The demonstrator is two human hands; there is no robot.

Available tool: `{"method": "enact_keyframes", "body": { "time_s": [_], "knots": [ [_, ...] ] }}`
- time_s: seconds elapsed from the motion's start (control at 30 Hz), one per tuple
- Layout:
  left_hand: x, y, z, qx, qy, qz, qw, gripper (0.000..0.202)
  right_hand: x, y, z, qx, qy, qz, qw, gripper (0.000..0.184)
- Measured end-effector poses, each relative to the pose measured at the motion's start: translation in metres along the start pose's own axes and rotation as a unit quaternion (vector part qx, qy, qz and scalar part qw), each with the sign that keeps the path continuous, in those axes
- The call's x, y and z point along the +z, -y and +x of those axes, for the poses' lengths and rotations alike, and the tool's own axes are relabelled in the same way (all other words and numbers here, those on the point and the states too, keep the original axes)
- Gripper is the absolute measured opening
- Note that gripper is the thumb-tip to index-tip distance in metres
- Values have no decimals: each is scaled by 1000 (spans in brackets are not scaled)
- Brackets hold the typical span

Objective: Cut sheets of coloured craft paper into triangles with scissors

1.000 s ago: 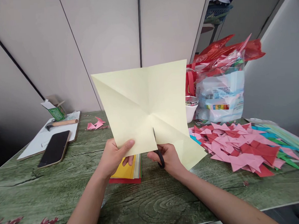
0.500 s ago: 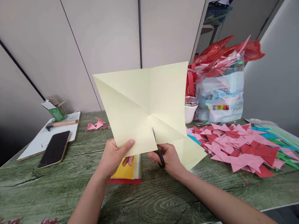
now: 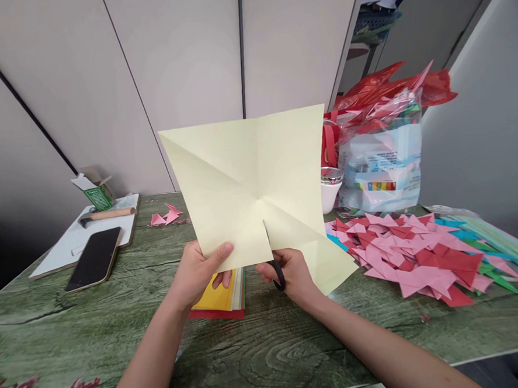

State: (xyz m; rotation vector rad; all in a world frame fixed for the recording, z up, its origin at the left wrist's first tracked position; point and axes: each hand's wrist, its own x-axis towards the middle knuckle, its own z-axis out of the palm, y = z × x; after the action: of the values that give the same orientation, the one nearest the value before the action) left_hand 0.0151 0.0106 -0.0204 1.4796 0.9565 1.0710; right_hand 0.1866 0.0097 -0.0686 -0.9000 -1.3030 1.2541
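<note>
A large pale yellow sheet of paper (image 3: 233,195), creased across its middle, is held up above the table. My left hand (image 3: 204,271) pinches its lower left edge, thumb in front and fingers behind. My right hand (image 3: 292,274) grips black-handled scissors (image 3: 278,275), whose blades sit in a cut running up from the bottom edge toward the centre crease. To the right of the cut, the paper's lower flap hangs out over my right hand. Under my left hand lies a stack of coloured paper (image 3: 216,296), yellow on top and red at the bottom.
Folded pink and red paper pieces (image 3: 420,254) are heaped on the right, by a full plastic bag (image 3: 382,169) and a white cup (image 3: 330,192). On the left are a phone (image 3: 94,258), a hammer (image 3: 111,213) on a white board, a green box (image 3: 97,192) and pink paper scraps (image 3: 167,215).
The scissor blades look more closed in the cut than before. The paper's upper part has shifted very slightly left; both hands keep almost the same place.
</note>
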Motion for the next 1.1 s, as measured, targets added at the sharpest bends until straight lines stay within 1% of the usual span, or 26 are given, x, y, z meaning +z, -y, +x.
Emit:
{"method": "enact_keyframes", "body": {
  "time_s": [0.17,0.27,0.37,0.47,0.6,0.83,0.97,1.1],
  "knots": [
    [1,0,0,-8,7,-3,1000,27,-2,-4,3,-7,16,32,999,24],
    [0,1,0,-21,15,-4,1000,27,-2,-6,6,-25,18,57,998,33],
    [0,3,0,-27,15,-7,999,25,-1,-7,6,-36,0,71,997,39],
    [1,4,0,-28,18,-8,999,26,0,-6,6,-30,-13,76,997,36],
    [1,4,0,-26,21,-6,999,25,0,-3,5,-14,-12,75,997,31],
    [2,2,0,-36,21,-8,999,25,-2,-7,7,-28,-4,91,995,36],
    [2,2,0,-36,22,-6,999,25,-2,-6,6,-25,2,90,996,36],
    [2,2,0,-36,22,-5,999,25,-1,-3,5,-17,-7,87,996,35]
  ]
}}
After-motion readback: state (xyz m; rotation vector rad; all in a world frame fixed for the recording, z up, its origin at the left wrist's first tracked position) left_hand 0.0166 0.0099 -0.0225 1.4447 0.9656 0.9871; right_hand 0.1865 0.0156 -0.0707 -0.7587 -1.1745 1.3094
